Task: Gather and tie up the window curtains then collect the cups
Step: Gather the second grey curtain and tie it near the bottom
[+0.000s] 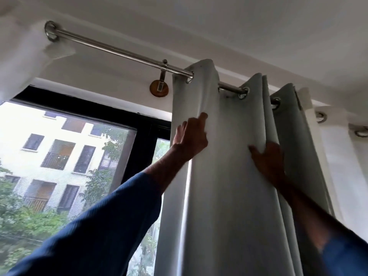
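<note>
Curtain (pixel 229 176) folds may slip out and spread wide, since my left hand (pixel 191 136) just pinches its edge and my right hand (pixel 266 158) grips one fold.

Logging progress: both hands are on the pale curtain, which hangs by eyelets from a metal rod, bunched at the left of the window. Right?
No. The head view shows the curtain bunched at the right of the window, not the left. The rest stands: left hand and right hand are on it, and it hangs by eyelets from the metal rod.
</note>
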Available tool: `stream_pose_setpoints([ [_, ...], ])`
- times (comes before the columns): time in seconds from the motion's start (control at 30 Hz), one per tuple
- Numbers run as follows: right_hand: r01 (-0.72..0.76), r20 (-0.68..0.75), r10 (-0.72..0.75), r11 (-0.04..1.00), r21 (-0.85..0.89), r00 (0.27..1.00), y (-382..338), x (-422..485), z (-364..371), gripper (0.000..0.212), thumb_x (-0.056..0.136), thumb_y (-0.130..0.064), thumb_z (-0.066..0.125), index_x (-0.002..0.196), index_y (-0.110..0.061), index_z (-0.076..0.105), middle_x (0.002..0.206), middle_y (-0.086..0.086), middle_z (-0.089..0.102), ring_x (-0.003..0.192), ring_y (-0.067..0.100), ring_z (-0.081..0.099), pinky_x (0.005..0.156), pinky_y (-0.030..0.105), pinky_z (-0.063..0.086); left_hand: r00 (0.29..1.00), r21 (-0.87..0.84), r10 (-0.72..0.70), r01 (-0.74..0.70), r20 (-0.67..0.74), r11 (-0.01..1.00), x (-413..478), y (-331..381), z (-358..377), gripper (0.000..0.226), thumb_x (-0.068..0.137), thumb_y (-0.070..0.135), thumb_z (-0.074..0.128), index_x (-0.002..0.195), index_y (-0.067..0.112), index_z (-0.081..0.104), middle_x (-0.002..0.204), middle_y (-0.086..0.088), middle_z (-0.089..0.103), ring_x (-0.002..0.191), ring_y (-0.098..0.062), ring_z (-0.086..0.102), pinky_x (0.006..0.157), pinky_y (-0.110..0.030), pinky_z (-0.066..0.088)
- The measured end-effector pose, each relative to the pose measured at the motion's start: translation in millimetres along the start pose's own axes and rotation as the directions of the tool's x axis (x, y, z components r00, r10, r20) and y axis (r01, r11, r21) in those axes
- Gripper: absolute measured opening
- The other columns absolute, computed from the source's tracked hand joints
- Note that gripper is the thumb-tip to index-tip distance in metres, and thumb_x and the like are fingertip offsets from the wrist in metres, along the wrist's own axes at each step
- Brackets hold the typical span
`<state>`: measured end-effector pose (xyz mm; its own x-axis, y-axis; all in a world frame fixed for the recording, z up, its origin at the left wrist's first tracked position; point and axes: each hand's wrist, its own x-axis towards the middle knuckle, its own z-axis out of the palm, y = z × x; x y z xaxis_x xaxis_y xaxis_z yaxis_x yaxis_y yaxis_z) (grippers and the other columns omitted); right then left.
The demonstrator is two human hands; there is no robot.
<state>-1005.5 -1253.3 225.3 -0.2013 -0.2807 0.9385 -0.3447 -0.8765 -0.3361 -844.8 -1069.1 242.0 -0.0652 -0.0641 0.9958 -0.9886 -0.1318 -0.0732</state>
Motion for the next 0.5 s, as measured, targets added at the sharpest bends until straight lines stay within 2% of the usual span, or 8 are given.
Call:
stream_pose_setpoints([
  [0.07,0.033,-0.050,-0.032,0.999,0.008,0.998,-20.1,9.8,5.3,0.044,0.095,-0.025,0.066,0.115,0.013,0.059,0.120,0.035,0.058,0.116,0.047,0.054,0.099,0.046,0.039,1.000,0.013,0.013,-0.013,-0.009,1.000,9.1,-7.1,-9.6,0.053,0.082,0.005,0.058,0.130,0.021,0.045,0.106,-0.009,0.067,0.095,-0.035,0.066,0.074,-0.038,0.046],
  [0.17,0.053,-0.074,-0.054,0.998,-0.015,0.996,-45.0,17.4,11.3,0.028,0.094,-0.021,0.059,0.097,0.007,0.063,0.107,0.031,0.063,0.104,0.046,0.059,0.088,0.045,0.044,1.000,0.027,0.004,-0.004,0.012,1.000,18.6,-19.5,-24.5,0.062,0.076,-0.004,0.057,0.132,0.021,0.043,0.101,-0.010,0.067,0.094,-0.035,0.065,0.071,-0.037,0.043],
  [0.23,0.088,-0.049,-0.089,0.996,-0.013,0.995,-57.9,14.4,18.2,0.028,0.093,-0.020,0.053,0.090,0.006,0.062,0.098,0.028,0.062,0.097,0.043,0.059,0.081,0.042,0.038,1.000,-0.008,-0.026,0.026,0.001,1.000,21.9,-29.4,-29.0,0.068,0.076,-0.003,0.058,0.137,0.019,0.037,0.098,-0.011,0.066,0.093,-0.036,0.065,0.071,-0.038,0.043],
  [0.3,0.146,-0.039,-0.145,0.989,0.023,0.989,-63.9,10.2,25.7,0.023,0.083,-0.021,0.052,0.067,-0.006,0.052,0.069,0.013,0.053,0.074,0.033,0.054,0.064,0.038,0.030,0.998,-0.047,-0.065,0.065,-0.007,0.997,21.1,-35.3,-28.6,0.074,0.079,0.007,0.062,0.143,0.013,0.026,0.100,-0.014,0.067,0.097,-0.039,0.064,0.076,-0.041,0.046],
  [0.33,0.163,-0.048,-0.162,0.986,0.020,0.986,-63.3,9.1,28.7,0.023,0.077,-0.022,0.050,0.057,-0.013,0.042,0.058,0.003,0.043,0.064,0.027,0.048,0.060,0.035,0.027,0.995,-0.055,-0.098,0.099,0.020,0.994,20.5,-36.8,-26.6,0.079,0.083,0.016,0.064,0.147,0.008,0.019,0.108,-0.017,0.066,0.104,-0.041,0.062,0.081,-0.042,0.046],
  [0.37,0.165,-0.049,-0.165,0.986,0.015,0.985,-61.1,8.7,31.6,0.023,0.071,-0.023,0.048,0.053,-0.017,0.034,0.053,-0.003,0.034,0.059,0.023,0.043,0.057,0.033,0.026,0.986,-0.057,-0.147,0.151,0.073,0.987,19.7,-37.7,-21.9,0.085,0.087,0.029,0.064,0.150,0.004,0.013,0.121,-0.020,0.062,0.114,-0.043,0.058,0.088,-0.044,0.046],
  [0.43,0.136,-0.042,-0.134,0.990,0.048,0.990,-60.1,3.9,29.4,0.021,0.064,-0.021,0.046,0.049,-0.018,0.032,0.049,-0.007,0.032,0.054,0.019,0.040,0.052,0.031,0.026,0.948,-0.067,-0.219,0.241,0.232,0.968,23.4,-37.2,-4.0,0.092,0.090,0.052,0.057,0.151,0.000,0.011,0.139,-0.026,0.049,0.127,-0.045,0.048,0.101,-0.046,0.041],
  [0.5,0.094,-0.038,-0.091,0.992,0.084,0.995,-58.5,0.0,25.3,0.016,0.061,-0.020,0.044,0.049,-0.015,0.035,0.048,-0.005,0.035,0.050,0.015,0.041,0.047,0.029,0.023,0.914,-0.128,-0.232,0.287,0.333,0.949,27.8,-26.6,16.2,0.078,0.094,0.052,0.048,0.145,-0.002,0.021,0.140,-0.031,0.045,0.129,-0.048,0.046,0.104,-0.048,0.040],
])
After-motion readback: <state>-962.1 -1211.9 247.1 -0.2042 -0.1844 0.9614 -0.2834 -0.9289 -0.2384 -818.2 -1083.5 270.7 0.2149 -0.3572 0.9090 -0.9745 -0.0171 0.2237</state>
